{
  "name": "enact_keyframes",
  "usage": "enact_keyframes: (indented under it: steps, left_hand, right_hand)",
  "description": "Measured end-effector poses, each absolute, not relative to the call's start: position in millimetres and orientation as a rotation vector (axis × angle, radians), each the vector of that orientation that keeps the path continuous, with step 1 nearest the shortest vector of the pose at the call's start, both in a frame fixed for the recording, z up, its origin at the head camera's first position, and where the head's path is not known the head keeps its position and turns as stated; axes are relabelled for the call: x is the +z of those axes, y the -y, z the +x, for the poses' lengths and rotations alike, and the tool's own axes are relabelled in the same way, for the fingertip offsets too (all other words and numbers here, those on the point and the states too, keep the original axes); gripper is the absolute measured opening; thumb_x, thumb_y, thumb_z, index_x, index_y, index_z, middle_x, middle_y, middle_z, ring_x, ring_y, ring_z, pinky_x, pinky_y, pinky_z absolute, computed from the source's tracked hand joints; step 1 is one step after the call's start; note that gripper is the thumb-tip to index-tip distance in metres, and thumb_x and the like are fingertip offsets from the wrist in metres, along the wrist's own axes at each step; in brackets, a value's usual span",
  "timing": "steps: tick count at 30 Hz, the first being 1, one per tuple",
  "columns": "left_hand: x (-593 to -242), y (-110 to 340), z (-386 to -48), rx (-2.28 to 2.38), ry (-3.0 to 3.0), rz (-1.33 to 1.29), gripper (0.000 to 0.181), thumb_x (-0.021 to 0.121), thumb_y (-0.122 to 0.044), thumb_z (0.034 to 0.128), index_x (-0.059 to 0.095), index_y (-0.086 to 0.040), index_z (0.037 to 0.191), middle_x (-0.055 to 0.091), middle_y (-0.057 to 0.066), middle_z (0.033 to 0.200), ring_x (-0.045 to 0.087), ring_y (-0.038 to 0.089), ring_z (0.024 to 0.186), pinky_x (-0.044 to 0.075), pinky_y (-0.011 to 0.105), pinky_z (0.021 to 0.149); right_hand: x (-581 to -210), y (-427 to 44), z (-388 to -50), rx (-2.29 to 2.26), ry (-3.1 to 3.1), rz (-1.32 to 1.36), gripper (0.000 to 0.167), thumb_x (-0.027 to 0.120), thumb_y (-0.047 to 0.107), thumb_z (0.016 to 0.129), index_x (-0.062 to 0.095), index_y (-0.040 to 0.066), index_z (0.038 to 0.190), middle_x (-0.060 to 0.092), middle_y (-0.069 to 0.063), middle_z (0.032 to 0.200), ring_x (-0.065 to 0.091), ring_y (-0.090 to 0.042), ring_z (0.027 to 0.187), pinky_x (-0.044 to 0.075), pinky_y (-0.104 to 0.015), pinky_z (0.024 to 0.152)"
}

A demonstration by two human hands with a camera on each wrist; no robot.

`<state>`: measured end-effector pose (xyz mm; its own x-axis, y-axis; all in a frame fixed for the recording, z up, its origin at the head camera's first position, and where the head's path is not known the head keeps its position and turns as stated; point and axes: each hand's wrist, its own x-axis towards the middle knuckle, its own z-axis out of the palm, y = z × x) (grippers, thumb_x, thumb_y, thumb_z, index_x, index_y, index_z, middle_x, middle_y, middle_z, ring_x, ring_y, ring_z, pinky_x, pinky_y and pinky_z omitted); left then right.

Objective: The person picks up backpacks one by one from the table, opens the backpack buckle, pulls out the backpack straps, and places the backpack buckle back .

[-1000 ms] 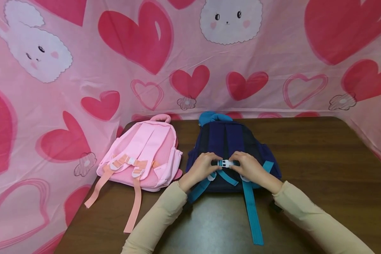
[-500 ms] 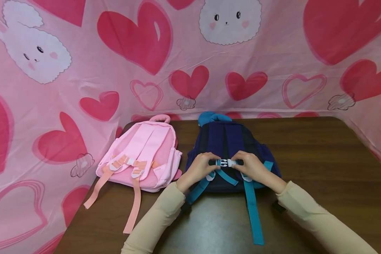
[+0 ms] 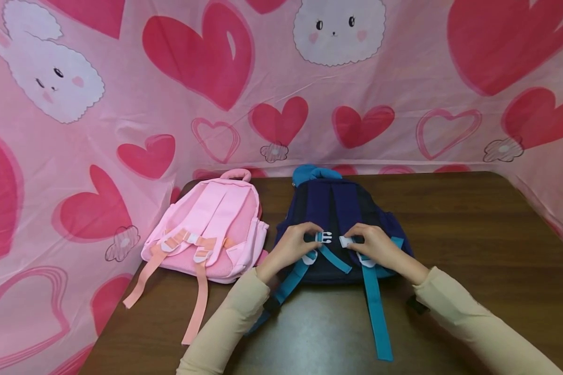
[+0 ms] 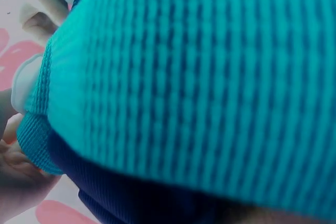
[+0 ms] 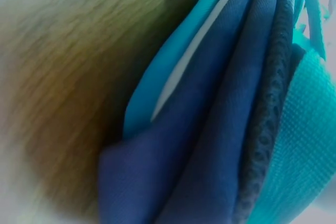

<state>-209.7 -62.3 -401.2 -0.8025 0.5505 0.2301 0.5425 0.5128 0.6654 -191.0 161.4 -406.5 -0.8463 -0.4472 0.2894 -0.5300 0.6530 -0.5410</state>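
Note:
A navy backpack (image 3: pixel 320 203) lies back panel up on the table, its white side-release buckle parted in two. My left hand (image 3: pixel 291 247) pinches the pronged half (image 3: pixel 327 237), from which a short teal webbing end hangs. Between right thumb and fingers sits the socket half (image 3: pixel 345 241); that right hand (image 3: pixel 377 247) is a small gap away from the prongs. Teal webbing (image 4: pixel 194 87) fills most of the left wrist view. In the right wrist view the bag's navy side (image 5: pixel 199 145) and teal strap (image 5: pixel 299 145) show; the buckle is not visible there.
Left of it lies a pink backpack (image 3: pixel 220 203) with its peach buckle strap fastened and loose strap ends toward the table's front. A long teal strap (image 3: pixel 377 317) trails over the brown table (image 3: pixel 474 234). Behind hangs a pink heart-patterned cloth (image 3: pixel 403 67).
The two buckle halves were joined a second ago. They slid apart, and the gap has widened, with the left hand moving slightly left and the prongs tilting up a little.

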Motion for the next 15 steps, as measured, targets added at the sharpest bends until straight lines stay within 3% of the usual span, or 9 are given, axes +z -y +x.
enact_keyframes:
  steps: [7, 15]
  left_hand:
    - [-398.1, 66.7, -211.6, 1.209, -2.698, 0.949, 0.025, 0.066, -0.011, 0.0788, 0.06, -0.007, 0.103, 0.064, 0.006, 0.097, 0.058, 0.013, 0.087, 0.046, 0.021, 0.073]
    - [-397.4, 73.3, -215.3, 1.245, -2.617, 0.996, 0.028, 0.066, -0.009, 0.0788, 0.058, -0.006, 0.106, 0.062, 0.006, 0.101, 0.058, 0.015, 0.091, 0.045, 0.024, 0.081]
  right_hand:
    - [-408.0, -163.2, -193.0, 0.986, 2.763, 0.781, 0.018, 0.068, 0.006, 0.075, 0.067, 0.0, 0.092, 0.064, -0.009, 0.091, 0.059, -0.021, 0.082, 0.048, -0.034, 0.069]
    - [-409.7, -163.5, -193.9, 1.002, 2.803, 0.755, 0.02, 0.069, 0.007, 0.074, 0.067, 0.001, 0.093, 0.064, -0.008, 0.09, 0.057, -0.015, 0.076, 0.046, -0.028, 0.065]
